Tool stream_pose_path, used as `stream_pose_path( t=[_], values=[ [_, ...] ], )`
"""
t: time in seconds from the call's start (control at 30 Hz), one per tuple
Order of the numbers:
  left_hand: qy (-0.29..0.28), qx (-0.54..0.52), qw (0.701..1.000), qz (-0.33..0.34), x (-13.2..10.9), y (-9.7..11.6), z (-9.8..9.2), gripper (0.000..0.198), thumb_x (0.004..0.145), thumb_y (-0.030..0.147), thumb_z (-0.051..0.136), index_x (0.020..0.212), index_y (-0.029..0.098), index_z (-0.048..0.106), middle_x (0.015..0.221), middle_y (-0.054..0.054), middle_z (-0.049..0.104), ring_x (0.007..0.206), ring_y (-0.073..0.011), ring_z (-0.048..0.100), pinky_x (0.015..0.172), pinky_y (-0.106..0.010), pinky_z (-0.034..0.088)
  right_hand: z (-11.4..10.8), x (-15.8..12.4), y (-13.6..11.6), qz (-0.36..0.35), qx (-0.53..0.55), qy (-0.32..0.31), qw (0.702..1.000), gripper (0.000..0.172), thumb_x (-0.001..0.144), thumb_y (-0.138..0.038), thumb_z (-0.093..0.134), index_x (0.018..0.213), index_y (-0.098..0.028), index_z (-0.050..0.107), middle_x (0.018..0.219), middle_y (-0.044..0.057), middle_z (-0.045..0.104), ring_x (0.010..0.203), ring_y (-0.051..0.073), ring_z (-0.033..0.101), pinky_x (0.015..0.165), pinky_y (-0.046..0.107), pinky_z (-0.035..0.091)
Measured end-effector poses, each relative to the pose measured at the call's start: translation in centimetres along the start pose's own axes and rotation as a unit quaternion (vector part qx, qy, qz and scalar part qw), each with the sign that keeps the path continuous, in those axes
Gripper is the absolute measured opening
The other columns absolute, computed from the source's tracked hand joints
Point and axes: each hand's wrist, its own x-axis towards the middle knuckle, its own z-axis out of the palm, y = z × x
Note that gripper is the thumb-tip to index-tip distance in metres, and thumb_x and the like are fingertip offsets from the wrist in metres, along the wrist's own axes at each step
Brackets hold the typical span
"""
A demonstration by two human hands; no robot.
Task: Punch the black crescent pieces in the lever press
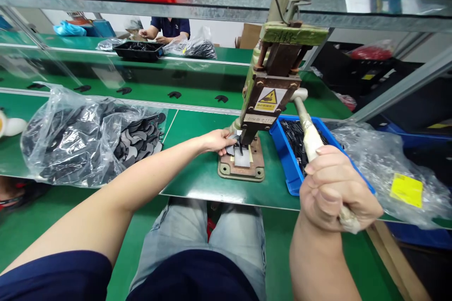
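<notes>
My right hand (335, 190) is wrapped round the lever handle (310, 140) of a hand press, its grip bound in pale wrapping. The green and brown press (270, 99) stands on the bench with a warning label on its ram. My left hand (219, 141) reaches to the press base (226, 169), its fingers pinching a dark grey curved piece (231, 149) beside the metal block (242, 156) under the ram. Part of that piece is hidden by the fingers. The ram's lower end is down close to the block.
A clear bag (74, 136) spills curved grey pieces on the left. Right of the press sits a blue bin (290, 183) of black parts, beside a plastic bag (374, 164). Several dark pieces lie along a green belt (148, 96). A co-worker (169, 28) sits behind a black tray (137, 51).
</notes>
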Motion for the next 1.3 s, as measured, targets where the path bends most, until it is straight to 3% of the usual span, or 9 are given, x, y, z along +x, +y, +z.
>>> stream_pose_path(
  t=[0.2, 0.37, 0.43, 0.53, 0.63, 0.73, 0.83, 0.93, 1.3],
  values=[
    [-0.013, -0.045, 0.996, -0.073, -0.6, 0.3, 0.2, 0.020, 0.103, 0.036, 0.067, 0.100, 0.017, 0.059, 0.052, 0.002, 0.061, 0.042, -0.0114, 0.060, 0.045, -0.018, 0.049, 0.7, 0.7, -0.6, 0.012, -0.012, 0.015, 1.000, 0.047, 0.088, -0.032, 0.070, 0.051, -0.020, 0.043, 0.051, -0.005, 0.048, 0.053, 0.014, 0.057, 0.077, 0.047, 0.050],
    [0.007, -0.078, 0.995, -0.058, -1.0, -0.2, 1.1, 0.020, 0.104, 0.035, 0.065, 0.103, 0.017, 0.059, 0.054, 0.002, 0.062, 0.043, -0.0116, 0.063, 0.045, -0.017, 0.050, 1.7, 7.2, 0.1, 0.008, 0.069, 0.011, 0.998, 0.039, 0.090, -0.035, 0.075, 0.065, -0.023, 0.049, 0.056, -0.005, 0.047, 0.053, 0.012, 0.053, 0.060, 0.035, 0.047],
    [0.020, -0.100, 0.994, -0.037, -1.5, -0.5, 1.4, 0.025, 0.102, 0.040, 0.069, 0.101, 0.017, 0.058, 0.056, 0.002, 0.063, 0.044, -0.0113, 0.064, 0.046, -0.017, 0.050, 1.9, 10.7, 0.6, 0.042, 0.056, -0.013, 0.997, 0.019, 0.092, -0.037, 0.074, 0.093, -0.021, 0.063, 0.076, -0.001, 0.057, 0.067, 0.012, 0.062, 0.071, 0.037, 0.056],
    [0.039, -0.127, 0.991, 0.007, -3.0, -1.1, 1.5, 0.035, 0.098, 0.047, 0.072, 0.092, 0.018, 0.054, 0.057, 0.002, 0.064, 0.043, -0.0102, 0.063, 0.044, -0.016, 0.049, 1.8, 13.3, 0.9, 0.061, -0.038, -0.072, 0.995, 0.041, 0.097, -0.039, 0.067, 0.131, -0.017, 0.059, 0.116, 0.010, 0.063, 0.108, 0.019, 0.070, 0.104, 0.048, 0.055],
    [0.043, -0.135, 0.988, 0.065, -5.7, -1.6, 0.9, 0.042, 0.097, 0.053, 0.072, 0.087, 0.020, 0.050, 0.054, 0.003, 0.062, 0.043, -0.0109, 0.062, 0.042, -0.016, 0.048, 1.3, 10.3, 0.7, 0.037, -0.151, -0.033, 0.987, 0.058, 0.094, -0.037, 0.071, 0.146, -0.019, 0.050, 0.147, 0.016, 0.052, 0.137, 0.027, 0.058, 0.117, 0.052, 0.048],
    [0.025, -0.128, 0.985, 0.114, -9.1, -1.8, 0.2, 0.049, 0.091, 0.063, 0.074, 0.086, 0.020, 0.050, 0.052, 0.003, 0.062, 0.042, -0.0119, 0.062, 0.041, -0.016, 0.047, 0.8, 2.8, 0.6, 0.099, -0.207, 0.021, 0.973, 0.049, 0.092, -0.037, 0.071, 0.136, -0.020, 0.057, 0.130, 0.014, 0.060, 0.121, 0.024, 0.065, 0.110, 0.051, 0.053],
    [0.007, -0.126, 0.983, 0.137, -12.0, -1.7, 0.3, 0.054, 0.088, 0.068, 0.074, 0.086, 0.021, 0.049, 0.051, 0.003, 0.062, 0.041, -0.0127, 0.062, 0.040, -0.017, 0.047, 1.4, -5.1, 0.3, 0.330, -0.111, -0.128, 0.929, 0.038, 0.092, -0.035, 0.073, 0.126, -0.022, 0.062, 0.110, 0.008, 0.069, 0.101, 0.019, 0.069, 0.096, 0.041, 0.060],
    [-0.008, -0.122, 0.982, 0.141, -13.9, -1.5, 1.1, 0.054, 0.088, 0.070, 0.072, 0.086, 0.021, 0.049, 0.049, 0.004, 0.061, 0.040, -0.0129, 0.061, 0.040, -0.018, 0.047, 3.2, -9.9, -0.5, 0.443, 0.005, -0.229, 0.867, 0.037, 0.090, -0.036, 0.076, 0.123, -0.024, 0.066, 0.112, 0.008, 0.073, 0.100, 0.019, 0.073, 0.089, 0.036, 0.061],
    [-0.053, -0.144, 0.981, 0.122, -15.6, -1.1, 2.7, 0.055, 0.088, 0.071, 0.071, 0.083, 0.021, 0.049, 0.050, 0.004, 0.060, 0.039, -0.0128, 0.060, 0.039, -0.019, 0.045, 5.9, -12.5, -2.9, 0.386, -0.011, -0.220, 0.896, 0.016, 0.098, -0.034, 0.063, 0.089, -0.021, 0.062, 0.086, 0.001, 0.068, 0.077, 0.013, 0.063, 0.073, 0.028, 0.054]
  ],
)
